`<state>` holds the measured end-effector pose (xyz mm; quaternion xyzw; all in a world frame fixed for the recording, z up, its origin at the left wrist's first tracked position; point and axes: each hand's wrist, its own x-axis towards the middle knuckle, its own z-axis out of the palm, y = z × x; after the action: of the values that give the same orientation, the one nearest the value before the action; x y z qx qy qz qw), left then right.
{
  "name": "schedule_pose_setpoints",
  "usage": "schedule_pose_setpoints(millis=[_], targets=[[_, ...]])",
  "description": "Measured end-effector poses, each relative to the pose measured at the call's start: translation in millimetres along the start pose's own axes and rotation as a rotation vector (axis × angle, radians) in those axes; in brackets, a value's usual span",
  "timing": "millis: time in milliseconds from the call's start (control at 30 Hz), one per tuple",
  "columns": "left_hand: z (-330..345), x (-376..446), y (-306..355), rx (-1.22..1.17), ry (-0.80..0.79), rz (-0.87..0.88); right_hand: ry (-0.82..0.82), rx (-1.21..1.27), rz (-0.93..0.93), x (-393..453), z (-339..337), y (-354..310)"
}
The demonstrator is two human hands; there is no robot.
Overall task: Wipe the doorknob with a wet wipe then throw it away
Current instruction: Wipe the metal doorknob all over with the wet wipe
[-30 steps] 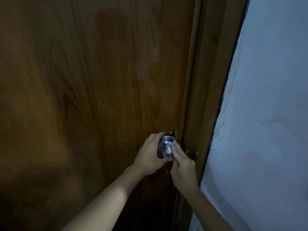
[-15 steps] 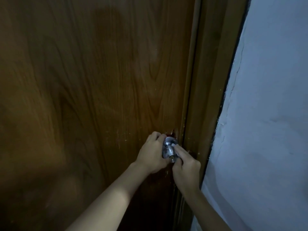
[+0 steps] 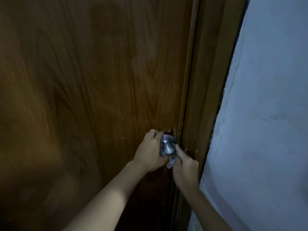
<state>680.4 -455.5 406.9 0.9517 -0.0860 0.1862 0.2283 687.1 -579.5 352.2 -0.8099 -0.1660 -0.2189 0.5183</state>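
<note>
A round silver doorknob [image 3: 167, 146] sticks out of a brown wooden door [image 3: 93, 90] near its right edge. My left hand [image 3: 150, 152] wraps around the knob's left side. My right hand [image 3: 185, 165] is closed below and to the right of the knob, its index finger pressed against the knob's right side. A pale wet wipe [image 3: 170, 163] shows as a small crumpled piece between the two hands, just under the knob, pinched by my right hand. Most of the wipe is hidden by my fingers.
The wooden door frame [image 3: 211, 80] runs down right beside the knob. A pale blue-white wall [image 3: 270, 114] with cracked paint along the frame fills the right side. The scene is dim.
My right hand slid a little lower and to the right of the knob, and more of the wipe now shows beneath it. My left hand stays on the knob's left side.
</note>
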Motion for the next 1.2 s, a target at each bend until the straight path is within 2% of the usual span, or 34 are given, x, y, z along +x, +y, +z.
schedule_pose_setpoints(millis=[67,167,333,433,533,700,867,1033,1133,1200], targets=[[0,0,-1,-0.008,-0.005,0.005,0.025,-0.028,-0.079,-5,1,-6],[1,1,-2,-0.013,-0.006,0.006,-0.041,-0.026,-0.180,1,4,-5],[2,0,-4,-0.002,0.002,0.008,-0.033,0.090,0.102,2,0,4],[1,0,-6,-0.007,0.004,0.022,0.016,0.066,0.033,-7,2,-1],[0,0,-7,-0.008,-0.011,0.032,-0.031,0.062,-0.104,-4,3,-7],[-3,0,-8,0.002,-0.069,0.025,-0.066,0.222,0.126,-2,-1,7],[-3,1,-10,0.019,-0.095,0.025,-0.076,0.171,-0.059,-6,-4,1],[-3,0,-10,-0.003,-0.087,0.034,-0.028,0.163,0.093,-7,-3,14],[-3,0,-11,0.007,-0.091,0.023,0.104,0.106,-0.040,-12,3,8],[-3,1,-12,0.006,-0.096,0.022,0.112,0.094,-0.111,-7,4,3]])
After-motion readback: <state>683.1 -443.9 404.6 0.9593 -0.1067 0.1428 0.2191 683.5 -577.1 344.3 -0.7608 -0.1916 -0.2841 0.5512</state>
